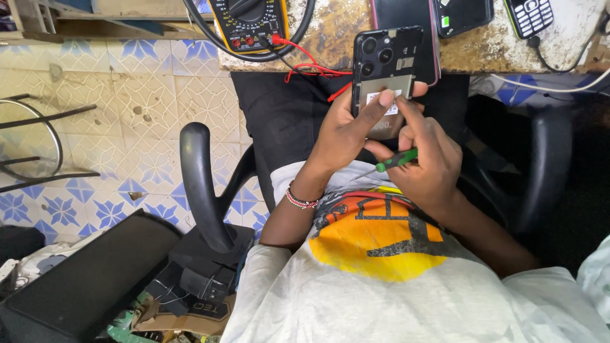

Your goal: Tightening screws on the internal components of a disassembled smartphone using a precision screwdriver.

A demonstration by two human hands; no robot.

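Head view: opened phone over the lap

I see my left hand (343, 130) cradling the black phone (386, 76), back cover off, thumb on its battery. My right hand (427, 159) steadies it, fingers closed around a green-handled screwdriver (389, 163).

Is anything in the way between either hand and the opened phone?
Nothing visible. Both the left hand and the right hand already grip the opened phone, thumbs on its exposed back. The right hand also holds a green-handled screwdriver.
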